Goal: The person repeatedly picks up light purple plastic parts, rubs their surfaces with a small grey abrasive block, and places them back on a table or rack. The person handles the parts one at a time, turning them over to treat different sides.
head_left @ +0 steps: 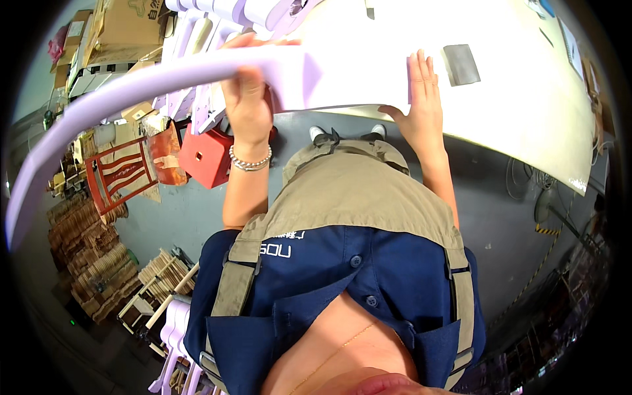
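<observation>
A long lilac piece [164,72] stretches from the far left to the pale table; its narrow arm looks bent by the lens, and it widens toward the table. My left hand [250,105] is closed around it where the arm meets the broad part, thumb on the near side, fingers partly hidden and slightly blurred. Strong glare washes out the broad end. My right hand [424,102] lies with fingers straight and thumb spread, against a lilac-tinted edge on the table. Just right of it rests a dark grey rectangular pad [462,64].
The pale table [526,125] curves away to the right. More lilac pieces [263,13] crowd its far left. A red stool [206,157], a red wooden chair frame [122,174] and stacked wooden parts [99,263] stand on the left. Cardboard boxes [125,29] sit at the back left.
</observation>
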`<state>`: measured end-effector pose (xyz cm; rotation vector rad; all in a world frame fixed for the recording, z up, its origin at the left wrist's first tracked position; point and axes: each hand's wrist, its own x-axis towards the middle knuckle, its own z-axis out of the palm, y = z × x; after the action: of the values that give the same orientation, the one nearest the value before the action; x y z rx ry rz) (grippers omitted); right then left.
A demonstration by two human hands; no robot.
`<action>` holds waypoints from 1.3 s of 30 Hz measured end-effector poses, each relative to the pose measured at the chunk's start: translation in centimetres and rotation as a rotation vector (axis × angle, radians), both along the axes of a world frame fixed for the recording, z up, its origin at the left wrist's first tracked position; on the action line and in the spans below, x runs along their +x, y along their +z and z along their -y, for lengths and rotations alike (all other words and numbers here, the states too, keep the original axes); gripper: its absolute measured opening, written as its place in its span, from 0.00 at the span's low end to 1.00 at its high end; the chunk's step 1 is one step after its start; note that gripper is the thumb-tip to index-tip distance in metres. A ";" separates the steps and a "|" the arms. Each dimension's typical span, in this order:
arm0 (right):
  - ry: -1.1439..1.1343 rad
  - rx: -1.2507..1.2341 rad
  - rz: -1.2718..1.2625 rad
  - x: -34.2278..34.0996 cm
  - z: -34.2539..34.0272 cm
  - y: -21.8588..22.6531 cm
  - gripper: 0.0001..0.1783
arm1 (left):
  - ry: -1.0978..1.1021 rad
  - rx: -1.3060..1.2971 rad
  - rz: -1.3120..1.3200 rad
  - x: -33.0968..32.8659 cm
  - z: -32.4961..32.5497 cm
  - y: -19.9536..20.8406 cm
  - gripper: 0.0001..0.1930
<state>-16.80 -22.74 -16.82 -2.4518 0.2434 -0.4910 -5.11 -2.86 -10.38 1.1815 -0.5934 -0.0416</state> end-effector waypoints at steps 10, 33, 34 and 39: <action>-0.083 0.508 -0.004 -0.7 1.1 -0.2 0.58 | -0.264 0.280 0.057 0.4 8.2 3.3 0.14; -0.355 0.824 0.182 -3.5 0.9 -0.7 0.16 | -0.405 0.514 0.193 -2.2 13.7 5.5 0.18; -0.377 0.823 0.177 -3.6 0.7 -0.6 0.15 | -0.392 0.526 0.246 -2.2 13.8 5.5 0.18; -0.269 0.809 0.188 -3.7 1.3 -1.1 0.24 | -0.413 0.531 0.060 -2.0 12.9 5.5 0.15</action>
<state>-20.50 -24.07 -17.90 -1.5833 0.5708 -0.5888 -7.10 -15.81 -4.85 1.5553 -0.9062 -0.5450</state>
